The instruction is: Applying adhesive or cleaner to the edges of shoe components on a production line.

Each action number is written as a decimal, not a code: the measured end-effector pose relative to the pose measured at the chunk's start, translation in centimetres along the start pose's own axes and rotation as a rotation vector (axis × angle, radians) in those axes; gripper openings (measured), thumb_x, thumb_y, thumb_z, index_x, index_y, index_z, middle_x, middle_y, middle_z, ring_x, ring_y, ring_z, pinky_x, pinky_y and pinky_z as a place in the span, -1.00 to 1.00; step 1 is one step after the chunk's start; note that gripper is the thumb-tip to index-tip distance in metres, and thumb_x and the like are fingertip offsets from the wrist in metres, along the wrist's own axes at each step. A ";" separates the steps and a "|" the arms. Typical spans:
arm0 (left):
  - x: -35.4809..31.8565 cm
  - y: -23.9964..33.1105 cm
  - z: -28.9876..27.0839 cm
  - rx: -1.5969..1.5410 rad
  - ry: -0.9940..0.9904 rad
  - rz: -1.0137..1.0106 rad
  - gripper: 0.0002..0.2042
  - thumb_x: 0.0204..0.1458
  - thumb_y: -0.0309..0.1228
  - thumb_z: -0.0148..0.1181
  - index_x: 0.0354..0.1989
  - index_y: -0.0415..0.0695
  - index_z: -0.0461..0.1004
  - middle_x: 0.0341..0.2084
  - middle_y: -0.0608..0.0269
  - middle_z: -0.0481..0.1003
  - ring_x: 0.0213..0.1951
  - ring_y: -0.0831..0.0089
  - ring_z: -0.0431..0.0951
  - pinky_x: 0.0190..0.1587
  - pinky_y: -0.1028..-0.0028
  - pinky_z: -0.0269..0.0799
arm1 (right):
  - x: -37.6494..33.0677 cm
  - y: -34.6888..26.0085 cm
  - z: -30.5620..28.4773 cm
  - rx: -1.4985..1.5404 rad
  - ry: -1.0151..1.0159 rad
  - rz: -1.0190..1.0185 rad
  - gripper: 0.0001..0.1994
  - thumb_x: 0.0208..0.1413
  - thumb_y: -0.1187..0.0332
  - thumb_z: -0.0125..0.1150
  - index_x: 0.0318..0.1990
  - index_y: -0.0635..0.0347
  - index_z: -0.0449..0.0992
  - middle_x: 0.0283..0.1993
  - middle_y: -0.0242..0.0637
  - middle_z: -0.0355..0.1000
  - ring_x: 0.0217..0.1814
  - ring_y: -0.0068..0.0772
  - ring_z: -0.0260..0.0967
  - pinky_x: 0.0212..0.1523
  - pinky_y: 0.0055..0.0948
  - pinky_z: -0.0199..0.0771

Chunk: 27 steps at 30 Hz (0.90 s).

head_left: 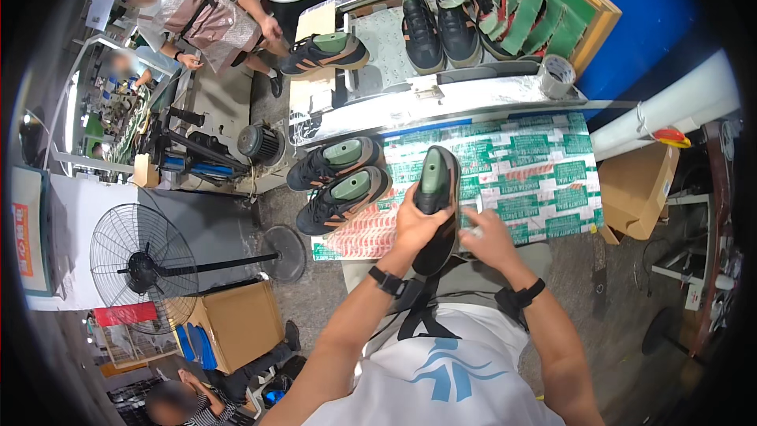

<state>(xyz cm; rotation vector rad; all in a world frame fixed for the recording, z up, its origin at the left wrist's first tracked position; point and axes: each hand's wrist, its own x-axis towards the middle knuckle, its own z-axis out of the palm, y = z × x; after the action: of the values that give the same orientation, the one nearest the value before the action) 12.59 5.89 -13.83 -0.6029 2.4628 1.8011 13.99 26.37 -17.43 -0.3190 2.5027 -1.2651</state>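
Observation:
A black sneaker (435,246) with a green shoe last (433,177) in it is gripped in my left hand (419,221), held upright with its heel end away from me. My fingers wrap round its ankle part. Just right of the shoe is my right hand (490,238), apart from it, fingers curled round something small and pale that I cannot make out. To the left, a pair of black sneakers (341,203) with orange stripes and green lasts lies on the table (536,181), which is covered in green, white and red printed tape.
Beyond the table runs a conveyor (374,55) carrying more black sneakers (422,35). A tape roll (557,76) stands on its ledge. A floor fan (142,268) and cardboard box (240,327) are left, another carton (643,193) right. Two people work at the far left.

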 end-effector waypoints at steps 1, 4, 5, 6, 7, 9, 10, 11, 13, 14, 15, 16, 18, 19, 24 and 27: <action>0.9 -0.4 -1.5 -0.259 -0.155 -0.060 -0.41 -0.03 -0.34 0.59 0.18 -0.25 0.51 -0.07 0.19 0.68 -0.09 0.47 0.67 0.02 0.38 0.61 | 0.7 0.8 -0.5 -0.008 0.207 -0.054 -0.38 0.08 0.11 0.44 0.24 0.29 0.51 0.03 0.05 0.46 0.04 0.15 0.48 0.04 0.01 0.52; 1.5 2.1 -5.8 -0.300 -0.196 -0.095 -0.54 -0.02 -0.41 0.52 0.07 -0.27 0.54 -0.15 0.24 0.66 -0.16 0.52 0.65 -0.04 0.44 0.60 | 2.9 4.4 -3.3 -0.309 0.450 -0.054 -0.36 0.07 0.17 0.45 0.30 0.24 0.49 0.06 -0.02 0.41 0.06 0.12 0.46 0.04 0.01 0.50; 1.5 3.7 -7.7 -0.322 -0.207 -0.096 -0.57 -0.02 -0.44 0.49 0.04 -0.27 0.55 -0.17 0.25 0.66 -0.17 0.52 0.64 -0.05 0.45 0.59 | 3.2 5.2 -3.8 -0.304 0.450 -0.057 -0.36 0.07 0.17 0.45 0.30 0.24 0.49 0.06 -0.02 0.41 0.06 0.12 0.46 0.04 0.01 0.50; 2.4 5.0 -9.6 -0.255 -0.248 -0.095 -0.56 -0.04 -0.50 0.46 0.05 -0.28 0.54 -0.17 0.27 0.65 -0.17 0.54 0.63 -0.05 0.47 0.59 | 3.4 6.0 -4.5 -0.356 0.439 -0.043 -0.37 0.06 0.18 0.46 0.29 0.21 0.49 0.05 -0.05 0.41 0.06 0.11 0.46 0.03 0.01 0.51; 3.0 8.2 -11.1 -0.239 -0.254 -0.023 -0.54 -0.08 -0.56 0.44 0.08 -0.28 0.54 -0.14 0.28 0.65 -0.16 0.57 0.62 -0.02 0.47 0.58 | 3.8 6.3 -4.6 -0.404 0.425 -0.030 -0.37 0.04 0.19 0.47 0.28 0.18 0.50 0.05 -0.07 0.40 0.05 0.10 0.46 0.02 0.02 0.52; 5.3 13.5 -12.9 -0.056 -0.294 0.224 -0.34 -0.12 -0.48 0.60 0.24 -0.28 0.50 -0.06 0.27 0.64 -0.05 0.54 0.61 0.12 0.44 0.54 | 3.7 6.7 -4.6 -0.454 0.445 -0.054 -0.40 -0.03 0.19 0.50 0.22 0.12 0.55 0.03 -0.11 0.41 0.05 0.05 0.47 0.01 0.00 0.54; 6.8 15.9 -13.9 0.087 -0.323 0.314 -0.32 -0.09 -0.48 0.58 0.27 -0.31 0.46 -0.02 0.24 0.63 -0.02 0.55 0.58 0.06 0.44 0.56 | 3.7 7.2 -4.4 -0.494 0.483 -0.113 -0.42 -0.06 0.19 0.50 0.18 0.09 0.57 0.02 -0.13 0.41 0.04 0.03 0.48 0.00 -0.01 0.54; 9.1 15.9 -14.8 0.081 -0.306 0.343 -0.22 -0.10 -0.50 0.60 0.37 -0.31 0.38 -0.02 0.22 0.62 -0.05 0.51 0.58 0.02 0.42 0.58 | 3.8 7.4 -4.0 -0.529 0.519 -0.178 -0.43 -0.09 0.19 0.51 0.15 0.06 0.60 0.01 -0.15 0.41 0.04 0.01 0.48 0.00 -0.01 0.55; 14.5 17.8 -15.6 0.137 -0.448 0.294 -0.18 -0.09 -0.55 0.57 0.43 -0.33 0.32 0.00 0.14 0.59 -0.14 0.52 0.59 -0.12 0.42 0.61 | 3.8 7.8 -4.0 -0.534 0.548 -0.166 -0.49 -0.12 0.18 0.51 0.08 0.01 0.64 0.00 -0.17 0.43 0.03 0.00 0.49 0.00 -0.02 0.56; 17.6 18.2 -17.5 0.432 -0.429 0.382 -0.16 -0.14 -0.52 0.58 0.41 -0.32 0.36 0.06 0.08 0.60 -0.10 0.47 0.63 -0.02 0.38 0.61 | 4.0 7.6 -3.6 -0.516 0.547 -0.175 -0.50 -0.12 0.17 0.50 0.06 0.01 0.65 0.01 -0.16 0.43 0.03 0.00 0.49 0.00 -0.02 0.56; 20.6 18.6 -18.4 0.602 -0.439 0.677 -0.16 -0.20 -0.48 0.60 0.38 -0.32 0.40 0.10 0.08 0.63 0.01 0.41 0.64 0.14 0.37 0.55 | 4.0 7.7 -3.5 -0.510 0.547 -0.174 -0.51 -0.11 0.17 0.50 0.05 0.01 0.66 0.01 -0.15 0.43 0.03 0.00 0.48 0.00 -0.01 0.56; 23.6 18.8 -19.3 0.697 -0.483 0.617 -0.16 -0.24 -0.43 0.62 0.35 -0.30 0.45 0.12 0.10 0.64 0.13 0.37 0.60 0.27 0.39 0.45 | 3.9 7.8 -3.6 -0.518 0.566 -0.180 -0.54 -0.12 0.16 0.51 0.01 0.00 0.68 0.01 -0.15 0.44 0.00 0.00 0.49 -0.02 -0.02 0.57; 29.5 17.6 -22.9 0.757 -0.602 0.485 -0.12 -0.29 -0.36 0.64 0.35 -0.27 0.46 0.06 0.06 0.66 0.11 0.34 0.63 0.27 0.40 0.46 | 4.5 7.2 -3.2 -0.508 0.573 -0.187 -0.54 -0.12 0.15 0.51 0.00 0.00 0.68 0.00 -0.15 0.44 -0.02 -0.01 0.49 -0.03 -0.03 0.57; 31.7 17.3 -24.8 0.857 -0.626 0.583 -0.13 -0.34 -0.37 0.65 0.32 -0.26 0.50 0.00 0.02 0.69 0.05 0.27 0.66 0.24 0.37 0.50 | 4.6 7.0 -3.2 -0.501 0.574 -0.201 -0.54 -0.13 0.15 0.51 -0.01 0.01 0.68 -0.02 -0.15 0.45 -0.03 -0.02 0.49 -0.05 -0.05 0.58; 34.7 17.4 -23.8 0.986 -0.238 0.463 -0.37 -0.15 -0.49 0.48 0.24 -0.18 0.60 0.14 -0.11 0.62 0.19 0.04 0.65 0.22 0.21 0.56 | 5.1 7.2 -4.4 -0.482 0.568 -0.192 -0.54 -0.16 0.18 0.49 -0.02 0.02 0.65 -0.08 -0.16 0.42 -0.07 -0.01 0.48 -0.11 -0.05 0.56; 31.9 18.8 -13.8 0.923 -0.328 0.888 -0.47 0.01 -0.51 0.41 0.25 -0.15 0.59 0.31 -0.09 0.52 0.30 -0.03 0.55 0.27 0.19 0.53 | 4.9 7.2 -5.2 -0.497 0.545 -0.165 -0.54 -0.17 0.17 0.50 -0.04 0.03 0.66 -0.09 -0.17 0.42 -0.07 -0.02 0.48 -0.11 -0.05 0.55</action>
<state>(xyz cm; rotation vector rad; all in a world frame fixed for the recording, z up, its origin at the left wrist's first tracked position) -20.20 -11.28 -0.15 0.8556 3.0305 0.4903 7.08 32.72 -21.22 -0.3311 3.3180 -0.8394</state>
